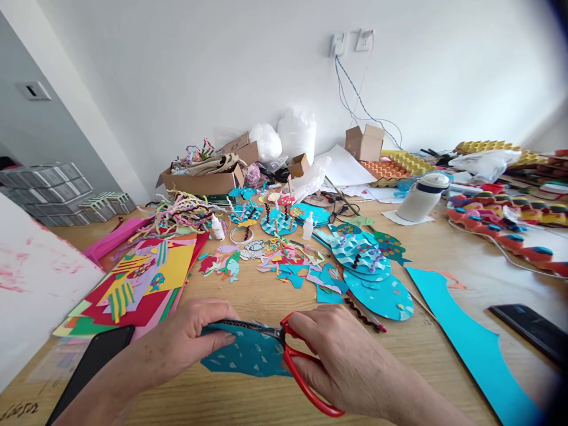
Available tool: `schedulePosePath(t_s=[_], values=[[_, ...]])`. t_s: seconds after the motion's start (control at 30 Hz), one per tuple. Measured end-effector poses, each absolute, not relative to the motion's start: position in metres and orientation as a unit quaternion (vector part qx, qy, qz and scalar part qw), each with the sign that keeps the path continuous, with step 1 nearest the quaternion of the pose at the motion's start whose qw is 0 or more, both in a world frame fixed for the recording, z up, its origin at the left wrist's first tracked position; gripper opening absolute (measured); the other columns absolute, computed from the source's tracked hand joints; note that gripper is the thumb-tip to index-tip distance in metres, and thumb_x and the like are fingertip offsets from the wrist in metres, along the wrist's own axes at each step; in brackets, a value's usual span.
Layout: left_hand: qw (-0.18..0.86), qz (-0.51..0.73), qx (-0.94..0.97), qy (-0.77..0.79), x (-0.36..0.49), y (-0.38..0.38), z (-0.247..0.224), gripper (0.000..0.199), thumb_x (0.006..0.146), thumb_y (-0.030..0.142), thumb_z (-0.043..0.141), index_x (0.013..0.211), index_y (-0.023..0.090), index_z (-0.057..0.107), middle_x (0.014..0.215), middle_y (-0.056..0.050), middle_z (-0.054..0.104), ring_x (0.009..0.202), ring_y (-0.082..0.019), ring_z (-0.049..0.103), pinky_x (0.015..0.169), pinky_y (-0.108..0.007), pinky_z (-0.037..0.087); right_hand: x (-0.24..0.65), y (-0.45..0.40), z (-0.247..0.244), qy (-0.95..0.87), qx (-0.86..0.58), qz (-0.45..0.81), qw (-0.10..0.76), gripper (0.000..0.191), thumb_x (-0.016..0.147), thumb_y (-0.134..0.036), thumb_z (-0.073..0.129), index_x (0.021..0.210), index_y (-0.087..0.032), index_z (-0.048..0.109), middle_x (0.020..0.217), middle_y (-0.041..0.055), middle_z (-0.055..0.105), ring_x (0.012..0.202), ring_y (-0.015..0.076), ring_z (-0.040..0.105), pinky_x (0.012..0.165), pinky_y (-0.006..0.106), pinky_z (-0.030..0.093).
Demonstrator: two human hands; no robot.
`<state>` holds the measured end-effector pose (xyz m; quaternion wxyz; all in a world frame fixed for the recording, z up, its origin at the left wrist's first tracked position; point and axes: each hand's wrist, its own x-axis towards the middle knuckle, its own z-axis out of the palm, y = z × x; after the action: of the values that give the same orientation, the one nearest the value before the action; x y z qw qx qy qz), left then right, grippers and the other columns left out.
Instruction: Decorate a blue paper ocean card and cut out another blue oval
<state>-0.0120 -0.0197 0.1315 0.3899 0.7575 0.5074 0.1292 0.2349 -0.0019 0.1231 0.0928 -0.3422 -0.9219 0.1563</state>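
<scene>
My left hand [195,331] pinches the left end of a blue piece of corrugated cardboard [244,355] between thumb and fingers. Pale flecks dot its blue face, and its ridged edge is turned up toward me. Red-handled scissors [306,387] are in my right hand [332,355], with fingers through the loops. Their blades lie along the cardboard's upper edge, pointing left; whether they are apart there I cannot tell. Beyond my right hand lie round blue discs [377,296] and a dark twisted pipe cleaner [361,316].
Coloured paper sheets [177,269] and a black phone [95,367] are on the left. Blue scraps [293,275], paper fish [231,266] and glue bottles [307,226] stand or lie ahead. To the right are a cut blue sheet [461,322], another phone [532,331] and a white jug [419,201].
</scene>
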Motion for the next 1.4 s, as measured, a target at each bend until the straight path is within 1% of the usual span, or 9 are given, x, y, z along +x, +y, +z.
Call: schedulePosePath(t_s=[0.43, 0.63, 0.73, 0.83, 1.07, 1.3, 1.4], values=[[0.401, 0.13, 0.756, 0.501, -0.01, -0.02, 0.134, 0.011, 0.081, 0.024, 0.051, 0.077, 0.02, 0.061, 0.072, 0.004, 0.056, 0.069, -0.012, 0.053, 0.061, -0.019, 0.037, 0.237, -0.002, 0.121, -0.93, -0.321, 0.152, 0.094, 0.016, 0.083, -0.03, 0.042, 0.071, -0.019, 0.045, 0.061, -0.0001, 0.057, 0.054, 0.012, 0.046, 0.052, 0.026, 0.021], [0.374, 0.111, 0.77, 0.504, -0.009, -0.017, 0.138, 0.014, 0.082, 0.028, 0.051, 0.076, 0.02, 0.061, 0.07, 0.004, 0.056, 0.068, -0.011, 0.052, 0.061, -0.019, 0.037, 0.239, -0.001, 0.121, -0.938, -0.315, 0.128, 0.074, 0.017, 0.085, -0.031, 0.04, 0.074, -0.02, 0.047, 0.064, 0.0006, 0.059, 0.058, 0.0129, 0.049, 0.053, 0.027, 0.022], [0.375, 0.098, 0.771, 0.505, -0.008, -0.017, 0.14, 0.013, 0.082, 0.026, 0.051, 0.076, 0.02, 0.061, 0.071, 0.004, 0.057, 0.068, -0.012, 0.053, 0.061, -0.019, 0.037, 0.239, -0.001, 0.12, -0.938, -0.314, 0.122, 0.075, 0.017, 0.085, -0.03, 0.04, 0.074, -0.02, 0.048, 0.064, 0.0001, 0.06, 0.057, 0.0125, 0.049, 0.053, 0.027, 0.022], [0.375, 0.086, 0.772, 0.507, -0.007, -0.017, 0.142, 0.012, 0.082, 0.024, 0.05, 0.077, 0.02, 0.061, 0.072, 0.004, 0.059, 0.069, -0.012, 0.053, 0.06, -0.019, 0.036, 0.239, -0.001, 0.12, -0.934, -0.322, 0.133, 0.076, 0.016, 0.084, -0.03, 0.042, 0.073, -0.02, 0.048, 0.064, -0.0002, 0.059, 0.057, 0.0123, 0.05, 0.052, 0.027, 0.023], [0.328, 0.068, 0.794, 0.507, -0.002, -0.017, 0.147, 0.01, 0.081, 0.022, 0.051, 0.077, 0.022, 0.061, 0.073, 0.005, 0.059, 0.071, -0.012, 0.054, 0.063, -0.019, 0.035, 0.237, 0.001, 0.123, -0.927, -0.332, 0.157, 0.073, 0.013, 0.083, -0.03, 0.043, 0.076, -0.02, 0.048, 0.066, 0.001, 0.06, 0.061, 0.0137, 0.052, 0.054, 0.025, 0.025], [0.344, 0.057, 0.796, 0.494, 0.005, -0.017, 0.15, 0.013, 0.081, 0.019, 0.05, 0.081, 0.023, 0.062, 0.075, 0.005, 0.06, 0.072, -0.012, 0.054, 0.063, -0.019, 0.035, 0.237, 0.001, 0.121, -0.93, -0.323, 0.159, 0.075, 0.013, 0.083, -0.03, 0.043, 0.077, -0.02, 0.047, 0.067, 0.0012, 0.06, 0.061, 0.0135, 0.052, 0.055, 0.025, 0.026], [0.343, 0.059, 0.796, 0.495, 0.006, -0.017, 0.15, 0.013, 0.082, 0.02, 0.05, 0.08, 0.023, 0.062, 0.074, 0.005, 0.06, 0.073, -0.012, 0.054, 0.062, -0.019, 0.034, 0.237, 0.0, 0.121, -0.93, -0.327, 0.154, 0.073, 0.014, 0.082, -0.031, 0.044, 0.076, -0.02, 0.048, 0.065, 0.0009, 0.06, 0.059, 0.0136, 0.052, 0.054, 0.025, 0.025]])
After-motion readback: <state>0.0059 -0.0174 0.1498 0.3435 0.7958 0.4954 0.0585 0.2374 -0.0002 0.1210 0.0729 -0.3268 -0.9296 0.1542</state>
